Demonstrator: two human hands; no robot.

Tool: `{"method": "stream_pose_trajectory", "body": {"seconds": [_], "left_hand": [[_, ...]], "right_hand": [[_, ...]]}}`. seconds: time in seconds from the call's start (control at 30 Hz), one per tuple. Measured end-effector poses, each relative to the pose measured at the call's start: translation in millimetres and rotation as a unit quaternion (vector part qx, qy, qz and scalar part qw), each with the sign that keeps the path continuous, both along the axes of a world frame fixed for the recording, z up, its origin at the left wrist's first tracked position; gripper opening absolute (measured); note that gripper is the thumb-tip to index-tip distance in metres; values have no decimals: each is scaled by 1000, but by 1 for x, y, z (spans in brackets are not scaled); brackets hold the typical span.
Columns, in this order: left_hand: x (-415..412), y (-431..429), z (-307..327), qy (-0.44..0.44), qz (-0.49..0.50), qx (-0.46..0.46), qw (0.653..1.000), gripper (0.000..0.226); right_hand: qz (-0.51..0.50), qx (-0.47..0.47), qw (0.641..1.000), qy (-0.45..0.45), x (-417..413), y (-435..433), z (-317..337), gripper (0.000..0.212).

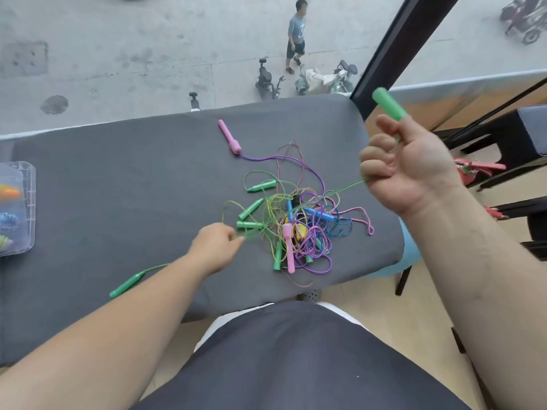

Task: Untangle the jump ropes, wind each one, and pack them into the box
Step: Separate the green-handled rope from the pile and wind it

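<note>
Dark grey shirt front (296, 356) nearest | clear plastic box (28, 202) sat at far left, well apart from ropes | left hand (213, 250) pinched thin green cord (251, 233) | tangled jump ropes (288, 241) lay on grey cloth (118, 187): at least five green plastic handles, two pink, two blue | right hand (411, 170) clenched another green handle (389, 103), raised.

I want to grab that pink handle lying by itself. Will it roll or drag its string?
The pink handle looks round, so it may roll if nudged. Its purple cord lies in loose curves, so it is probably floppy and would trail behind, perhaps tugging the tangle.
</note>
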State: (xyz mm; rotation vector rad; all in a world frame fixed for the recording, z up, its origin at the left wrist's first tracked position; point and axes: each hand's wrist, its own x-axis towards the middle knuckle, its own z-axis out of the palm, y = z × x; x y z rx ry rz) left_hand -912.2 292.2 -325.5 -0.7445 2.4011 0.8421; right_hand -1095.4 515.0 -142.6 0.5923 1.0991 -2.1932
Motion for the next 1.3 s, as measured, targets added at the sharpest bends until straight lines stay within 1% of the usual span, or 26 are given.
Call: {"method": "stream_pose_trajectory", "body": {"seconds": [0.07,0.17,0.23,0.27,0.33,0.37,0.43,0.47,0.53,0.57,0.63,0.67,0.7,0.77,0.8,0.83,0.87,0.9,0.93,0.97,1.03,1.07,1.1,1.17,1.23,1.3], "left_hand": [[28,-30,-18,-65,65,-32,995,41],[63,-57,-28,-144,100,-60,983,40],[71,-58,-22,-116,115,-76,984,44],[70,-54,-13,-87,121,-61,987,47],[56,-39,13,-35,140,21,989,50],[46,-30,30,-13,161,97,982,50],[23,-8,71,27,209,268,940,46],[11,1,92,48,226,331,915,42],[-9,12,131,97,227,424,871,41],[-18,16,149,119,218,466,849,43],[-31,16,177,162,204,537,802,40],[-37,13,189,190,208,558,781,40],[-42,8,199,221,222,564,764,41],[-53,-5,215,289,266,553,735,43],[-58,-14,220,319,297,542,719,45],[-61,-25,222,345,333,531,699,46],[-63,-36,220,369,371,519,676,46],[-63,-47,215,386,403,512,653,46],[-61,-56,206,392,429,510,634,45],[-57,-64,195,385,446,515,622,43],[-47,-68,171,329,453,542,627,36],[-41,-63,158,287,447,551,644,40],[-35,-53,144,242,440,546,670,49],[-21,-19,124,188,428,516,718,65],[-8,18,108,202,420,490,737,75],[2,41,93,206,382,507,745,95]], "right_hand": [[-38,-2,999,0,-11,19,2,31],[-101,6,995,5,-25,46,-4,45],[-121,37,992,19,-29,55,-11,41],[-119,60,991,30,-27,55,-16,40],[-96,108,988,55,-16,45,-29,41],[-64,130,987,71,-7,35,-37,41],[38,180,976,115,18,11,-52,40],[104,205,962,147,32,-2,-57,38],[251,228,915,220,58,-24,-70,25],[327,210,886,254,69,-32,-74,21],[467,156,819,295,86,-43,-82,28],[514,151,790,299,92,-46,-84,27],[544,168,764,303,96,-48,-87,24],[567,261,702,342,99,-51,-98,16],[566,323,667,361,99,-50,-103,22],[559,376,640,369,96,-46,-110,29],[547,409,631,366,92,-40,-114,34],[533,424,636,362,89,-33,-117,37],[517,421,655,355,86,-27,-116,40],[496,405,685,347,85,-22,-113,41],[443,349,753,339,88,-24,-98,40],[416,320,781,338,91,-29,-88,39],[391,294,805,335,94,-36,-78,38],[344,237,856,304,99,-52,-58,37],[292,155,912,241,98,-66,-37,36],[242,55,954,166,95,-76,-18,35]]}}
